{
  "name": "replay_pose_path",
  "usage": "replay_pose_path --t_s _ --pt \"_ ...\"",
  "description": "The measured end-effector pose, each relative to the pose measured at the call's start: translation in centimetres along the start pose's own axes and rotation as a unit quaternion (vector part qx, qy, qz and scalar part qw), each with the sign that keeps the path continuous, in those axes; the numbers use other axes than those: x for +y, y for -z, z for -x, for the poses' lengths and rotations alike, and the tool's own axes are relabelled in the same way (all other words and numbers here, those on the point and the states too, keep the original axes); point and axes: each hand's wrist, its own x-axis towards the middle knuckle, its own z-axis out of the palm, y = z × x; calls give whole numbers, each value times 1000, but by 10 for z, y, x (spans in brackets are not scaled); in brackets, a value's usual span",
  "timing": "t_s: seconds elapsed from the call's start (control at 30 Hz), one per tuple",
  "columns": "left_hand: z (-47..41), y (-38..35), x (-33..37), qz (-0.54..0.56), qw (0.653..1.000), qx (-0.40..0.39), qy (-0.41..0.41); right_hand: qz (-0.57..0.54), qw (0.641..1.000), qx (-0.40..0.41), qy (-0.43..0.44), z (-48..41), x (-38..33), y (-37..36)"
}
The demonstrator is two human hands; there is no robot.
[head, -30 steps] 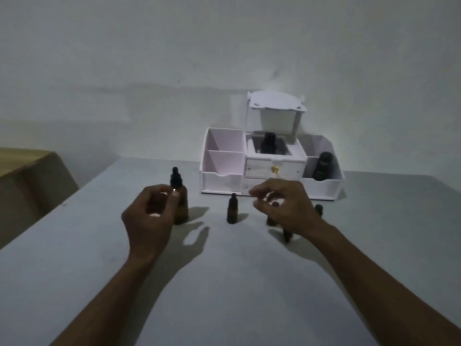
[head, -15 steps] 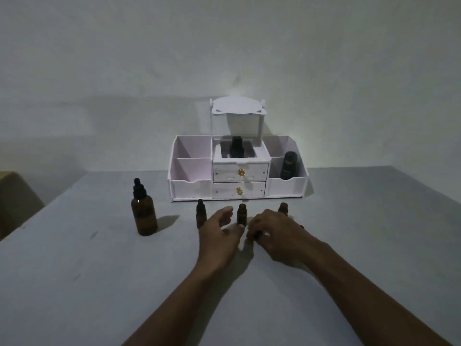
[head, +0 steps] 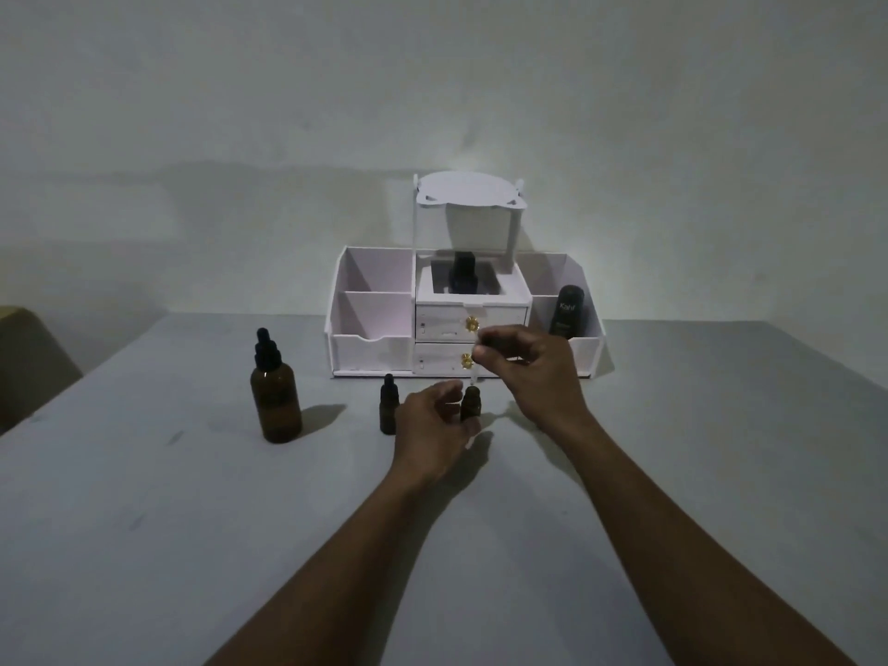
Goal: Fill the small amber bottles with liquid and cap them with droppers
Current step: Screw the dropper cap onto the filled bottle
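Note:
A small amber bottle [head: 470, 404] stands uncapped on the grey table [head: 192, 521], and my left hand [head: 432, 430] curls around its left side. Directly above it my right hand [head: 533, 372] pinches a dropper [head: 474, 365] by its top, the glass tube hanging down over the bottle's mouth. Another small amber bottle [head: 388, 405], capped with a black dropper, stands just left of my left hand. A large amber dropper bottle [head: 275, 392] stands further left. Any bottles behind my right hand are hidden.
A white desk organiser [head: 365, 324] with two drawers sits against the wall behind the bottles. It holds a dark bottle [head: 462, 273] in its top middle compartment and a black tube [head: 567, 311] on the right. A brown object [head: 24, 362] lies off the table's left edge.
My right hand has risen from the table, lifting a dropper out above the small bottle. My left hand has closed in around that bottle. The camera has moved closer.

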Motion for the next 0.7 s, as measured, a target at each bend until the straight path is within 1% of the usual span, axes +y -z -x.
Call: replay_pose_path --t_s 0.13,0.23,0.47,0.63,0.7 --pt "3 0 2 13 1000 -13 -9 12 1000 2 -3 3 11 -4" --pt "9 -1 5 34 999 -14 2 8 1000 13 -2 3 14 -4" --pt "14 -2 9 46 998 -29 -11 -11 999 28 -15 5 17 -7" --pt "16 -5 7 45 999 -12 -13 22 999 -18 -41 13 24 -14" --pt "16 -5 5 46 999 -10 -12 36 998 -20 -52 18 26 -18"
